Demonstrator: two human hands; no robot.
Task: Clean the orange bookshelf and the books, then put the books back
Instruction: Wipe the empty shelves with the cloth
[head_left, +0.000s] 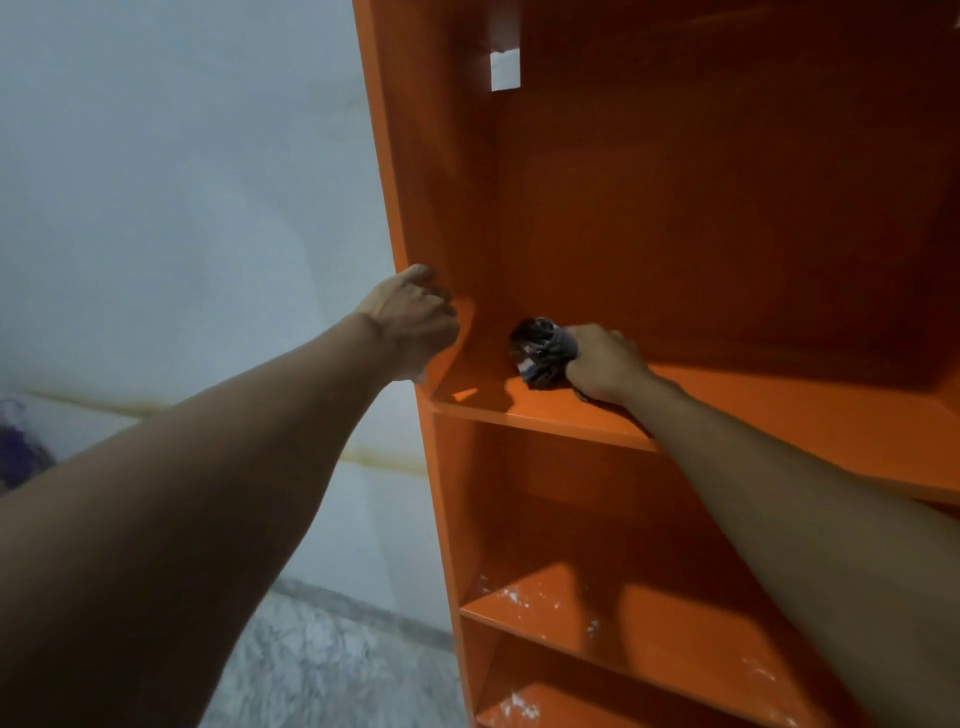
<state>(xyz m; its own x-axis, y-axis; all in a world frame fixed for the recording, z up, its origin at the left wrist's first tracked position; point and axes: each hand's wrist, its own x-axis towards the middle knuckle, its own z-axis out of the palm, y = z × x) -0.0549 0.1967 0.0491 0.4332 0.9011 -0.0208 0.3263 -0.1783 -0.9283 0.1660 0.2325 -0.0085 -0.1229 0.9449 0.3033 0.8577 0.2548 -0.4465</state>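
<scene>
**While you are pressing a cloth to the shelf**

While your left hand (415, 322) is curling its fingers round the front edge of the left side panel of the orange bookshelf (727, 208), your right hand (605, 364) is clutching a bunched grey cloth (543, 351) and pressing it onto the upper shelf board. The cloth is sticking out at that hand's 9 o'clock, near the left wall. At 6 o'clock, the lower shelf (571, 608) is showing white specks.
</scene>
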